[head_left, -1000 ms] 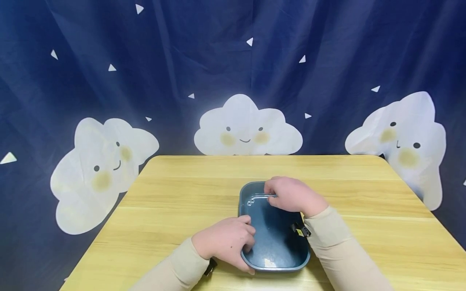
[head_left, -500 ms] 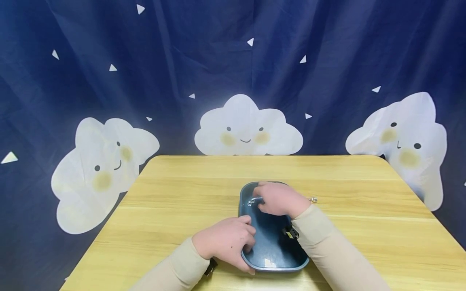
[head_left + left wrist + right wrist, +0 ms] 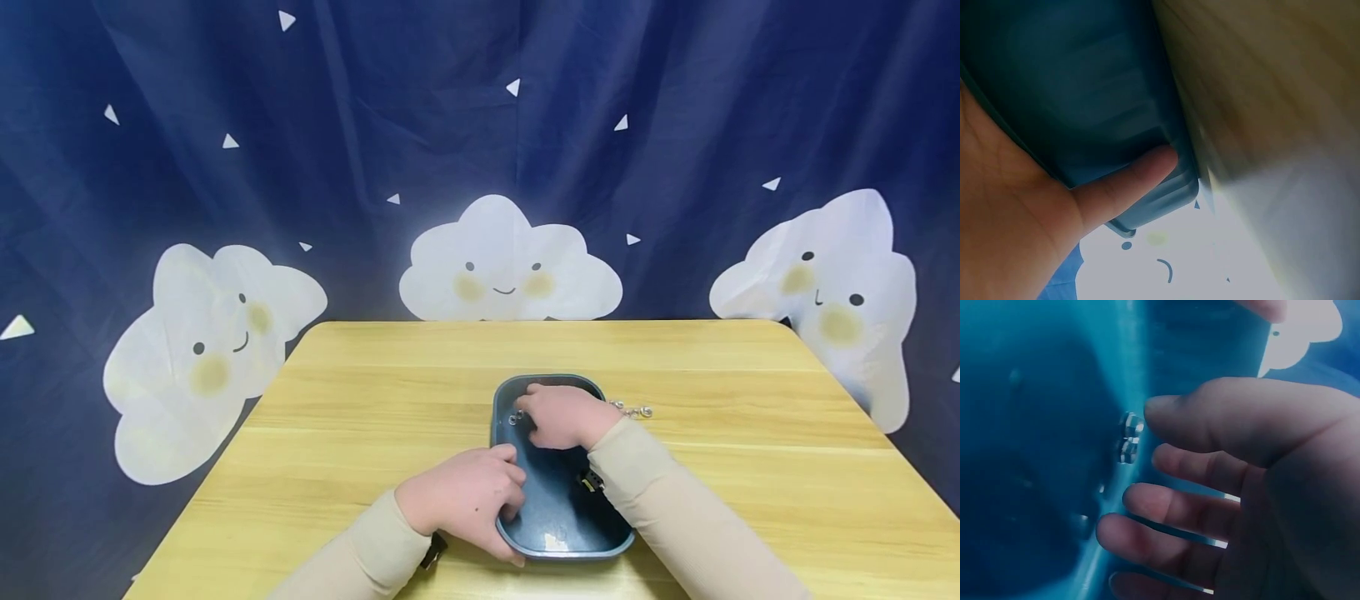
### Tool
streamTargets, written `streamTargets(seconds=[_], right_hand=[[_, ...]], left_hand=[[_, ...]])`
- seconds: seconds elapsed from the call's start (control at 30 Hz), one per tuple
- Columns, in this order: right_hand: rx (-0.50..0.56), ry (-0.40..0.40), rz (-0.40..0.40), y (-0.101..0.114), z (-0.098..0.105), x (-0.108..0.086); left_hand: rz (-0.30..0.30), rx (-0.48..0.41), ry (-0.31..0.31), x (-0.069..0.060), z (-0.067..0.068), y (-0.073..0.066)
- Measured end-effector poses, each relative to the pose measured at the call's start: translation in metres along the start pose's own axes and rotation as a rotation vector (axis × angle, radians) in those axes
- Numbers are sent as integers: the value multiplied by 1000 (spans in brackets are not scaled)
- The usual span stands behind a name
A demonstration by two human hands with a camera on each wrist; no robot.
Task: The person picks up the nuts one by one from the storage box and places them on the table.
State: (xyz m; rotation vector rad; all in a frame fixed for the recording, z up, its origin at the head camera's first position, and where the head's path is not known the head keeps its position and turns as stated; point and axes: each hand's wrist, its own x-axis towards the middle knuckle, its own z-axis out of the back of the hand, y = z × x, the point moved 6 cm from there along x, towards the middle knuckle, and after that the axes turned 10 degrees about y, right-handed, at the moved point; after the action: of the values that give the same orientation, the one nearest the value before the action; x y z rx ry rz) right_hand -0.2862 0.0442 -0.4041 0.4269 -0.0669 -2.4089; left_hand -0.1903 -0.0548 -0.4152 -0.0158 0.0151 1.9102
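A dark blue rectangular tray (image 3: 570, 537) with rounded corners lies on the table in the head view. My left hand (image 3: 467, 492) grips its near left rim, with fingers over the edge; the left wrist view shows the thumb (image 3: 1129, 184) against the tray's outer wall. Inside the far end is my right hand (image 3: 562, 417), fingers spread apart. Small shiny pieces (image 3: 515, 417) lie at the tray's far left. In the right wrist view two faceted shiny pieces (image 3: 1129, 439) sit just beyond the thumb tip; nothing visible is held between thumb and fingers.
More small shiny ring-like pieces (image 3: 637, 412) lie on the wooden table (image 3: 360, 400) right of the tray, partly behind the right wrist. A dark blue curtain (image 3: 450, 100) with cloud prints hangs behind the table's far edge.
My right hand has moved left inside the tray, from its far right toward the shiny pieces. Pieces on the table at the right have come into sight. My left hand keeps its place.
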Motion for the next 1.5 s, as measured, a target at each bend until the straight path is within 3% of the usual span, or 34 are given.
streamTargets(seconds=[0.33, 0.63, 1.17, 1.5], right_hand=[[-19, 28, -44, -2, -10, 8], [-11, 11, -26, -3, -10, 6], [-38, 53, 20, 2, -14, 6], [-32, 41, 10, 1, -12, 4]], left_hand=[[4, 3, 6, 0, -2, 1], [-5, 1, 7, 0, -3, 0], [-5, 6, 10, 1, -2, 0], [-4, 6, 11, 1, -1, 0]])
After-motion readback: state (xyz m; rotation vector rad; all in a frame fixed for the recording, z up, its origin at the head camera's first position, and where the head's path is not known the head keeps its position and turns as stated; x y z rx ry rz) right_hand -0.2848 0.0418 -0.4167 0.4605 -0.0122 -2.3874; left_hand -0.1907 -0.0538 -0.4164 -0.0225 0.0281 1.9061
